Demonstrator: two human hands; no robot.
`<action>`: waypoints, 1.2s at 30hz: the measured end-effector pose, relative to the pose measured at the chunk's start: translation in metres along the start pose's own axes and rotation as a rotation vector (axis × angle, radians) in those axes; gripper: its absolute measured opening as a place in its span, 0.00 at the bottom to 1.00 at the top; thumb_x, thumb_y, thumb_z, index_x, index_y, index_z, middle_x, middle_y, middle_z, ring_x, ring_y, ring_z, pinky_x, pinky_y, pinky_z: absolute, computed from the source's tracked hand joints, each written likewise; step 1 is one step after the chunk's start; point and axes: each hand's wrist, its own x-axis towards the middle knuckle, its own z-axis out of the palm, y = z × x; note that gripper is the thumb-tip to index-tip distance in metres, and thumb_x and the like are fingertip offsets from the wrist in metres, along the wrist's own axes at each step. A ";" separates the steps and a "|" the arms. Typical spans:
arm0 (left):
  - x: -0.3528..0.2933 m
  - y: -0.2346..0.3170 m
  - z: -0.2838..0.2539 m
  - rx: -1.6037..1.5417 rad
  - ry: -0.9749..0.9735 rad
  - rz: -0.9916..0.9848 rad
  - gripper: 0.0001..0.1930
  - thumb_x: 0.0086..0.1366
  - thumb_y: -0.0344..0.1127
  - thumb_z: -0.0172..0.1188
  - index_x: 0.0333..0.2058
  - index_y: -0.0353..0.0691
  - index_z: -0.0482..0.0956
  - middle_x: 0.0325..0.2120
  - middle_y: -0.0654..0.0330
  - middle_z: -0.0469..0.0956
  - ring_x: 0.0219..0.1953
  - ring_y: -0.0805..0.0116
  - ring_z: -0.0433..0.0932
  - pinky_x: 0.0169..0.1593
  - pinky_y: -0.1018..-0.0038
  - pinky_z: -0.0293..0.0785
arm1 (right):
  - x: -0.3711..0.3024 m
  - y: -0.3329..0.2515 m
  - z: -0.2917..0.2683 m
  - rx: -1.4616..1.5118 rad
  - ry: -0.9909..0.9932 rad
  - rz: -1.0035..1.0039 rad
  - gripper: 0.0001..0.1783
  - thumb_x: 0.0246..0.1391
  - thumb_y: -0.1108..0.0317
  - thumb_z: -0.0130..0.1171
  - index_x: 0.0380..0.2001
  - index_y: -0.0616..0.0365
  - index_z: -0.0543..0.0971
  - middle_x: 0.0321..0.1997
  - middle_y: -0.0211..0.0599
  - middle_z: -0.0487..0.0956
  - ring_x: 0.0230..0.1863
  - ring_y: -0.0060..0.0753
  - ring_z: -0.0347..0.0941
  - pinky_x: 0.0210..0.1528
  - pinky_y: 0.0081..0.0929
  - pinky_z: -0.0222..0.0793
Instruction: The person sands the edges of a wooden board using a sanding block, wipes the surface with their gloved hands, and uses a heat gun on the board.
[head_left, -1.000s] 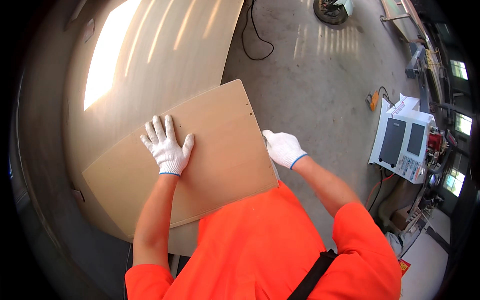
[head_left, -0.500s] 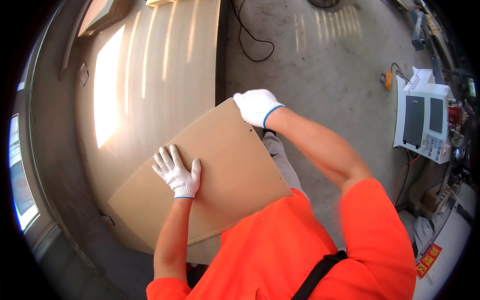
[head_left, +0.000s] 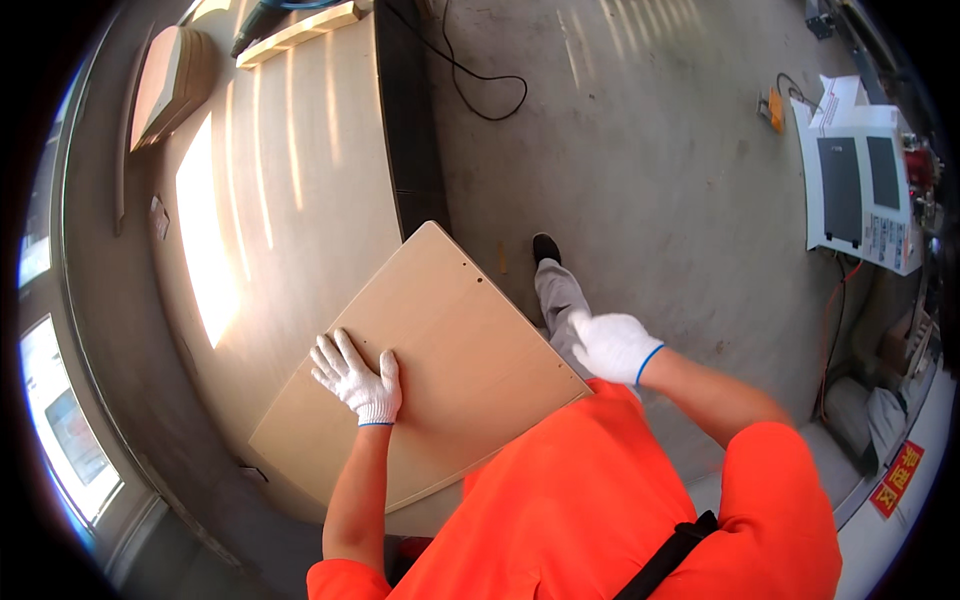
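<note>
A light-brown wooden panel (head_left: 470,340) lies slantwise on the near end of the long table, its near edge close to my orange shirt. Small dark holes run along its right edge. My left hand (head_left: 356,378), in a white knit glove, rests flat on the panel's left part with fingers spread. Off the right edge is my right hand (head_left: 615,347), gloved the same way and slightly blurred. Its fingers are curled closed; whatever they may hold is hidden. The hand looks apart from the panel, above my grey trouser leg.
Farther along the tabletop (head_left: 330,190) lie a wooden strip (head_left: 300,36), a dark power tool (head_left: 258,28) and stacked curved boards (head_left: 170,85). A black cable (head_left: 488,77) crosses the concrete floor. At right stands a white machine (head_left: 860,185), with an orange item (head_left: 771,110) near it.
My right hand has moved from the panel's far corner back toward me, off the right edge. The left hand stays flat on the panel. The whole view has shifted.
</note>
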 end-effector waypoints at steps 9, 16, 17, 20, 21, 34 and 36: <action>0.000 -0.003 0.003 -0.002 0.023 0.043 0.47 0.64 0.53 0.59 0.75 0.35 0.54 0.76 0.36 0.50 0.78 0.32 0.46 0.76 0.37 0.38 | -0.033 -0.006 0.075 0.516 0.294 0.033 0.24 0.67 0.55 0.56 0.58 0.62 0.76 0.33 0.59 0.83 0.34 0.63 0.80 0.38 0.55 0.74; 0.002 -0.001 0.000 -0.014 0.007 0.049 0.47 0.63 0.51 0.60 0.75 0.34 0.54 0.76 0.35 0.50 0.78 0.32 0.45 0.76 0.38 0.37 | -0.005 -0.013 0.083 0.576 0.463 -0.045 0.25 0.67 0.57 0.56 0.61 0.61 0.76 0.32 0.57 0.83 0.34 0.62 0.81 0.38 0.53 0.75; 0.002 0.000 -0.001 -0.012 0.000 0.045 0.47 0.63 0.50 0.60 0.75 0.34 0.54 0.76 0.35 0.50 0.78 0.32 0.45 0.76 0.38 0.37 | 0.004 -0.017 0.073 0.591 0.446 -0.045 0.25 0.67 0.57 0.56 0.60 0.61 0.77 0.32 0.57 0.83 0.34 0.62 0.81 0.37 0.53 0.75; 0.003 0.001 -0.001 -0.021 0.006 0.049 0.47 0.63 0.50 0.60 0.75 0.34 0.54 0.76 0.35 0.50 0.78 0.32 0.45 0.76 0.38 0.36 | 0.034 -0.030 0.044 0.628 0.419 -0.057 0.22 0.67 0.58 0.56 0.57 0.61 0.78 0.32 0.58 0.83 0.35 0.62 0.81 0.38 0.54 0.75; 0.003 0.002 -0.001 -0.028 0.013 0.053 0.47 0.63 0.50 0.60 0.75 0.33 0.54 0.76 0.35 0.50 0.78 0.32 0.44 0.76 0.38 0.36 | 0.046 -0.033 0.039 0.637 0.429 -0.069 0.21 0.67 0.58 0.55 0.55 0.61 0.79 0.32 0.58 0.83 0.35 0.62 0.81 0.38 0.54 0.75; 0.002 0.000 -0.001 -0.042 0.002 0.042 0.47 0.63 0.51 0.61 0.75 0.34 0.55 0.76 0.37 0.49 0.78 0.32 0.43 0.76 0.37 0.35 | 0.147 -0.083 -0.029 0.600 0.494 -0.138 0.17 0.66 0.56 0.52 0.40 0.60 0.80 0.38 0.56 0.83 0.42 0.65 0.79 0.44 0.57 0.74; 0.002 -0.003 0.003 -0.058 -0.002 0.030 0.48 0.61 0.54 0.63 0.74 0.34 0.58 0.76 0.36 0.50 0.78 0.30 0.43 0.76 0.35 0.35 | 0.155 -0.087 -0.042 0.613 0.439 -0.115 0.18 0.66 0.56 0.52 0.40 0.60 0.81 0.38 0.56 0.84 0.43 0.65 0.79 0.44 0.57 0.74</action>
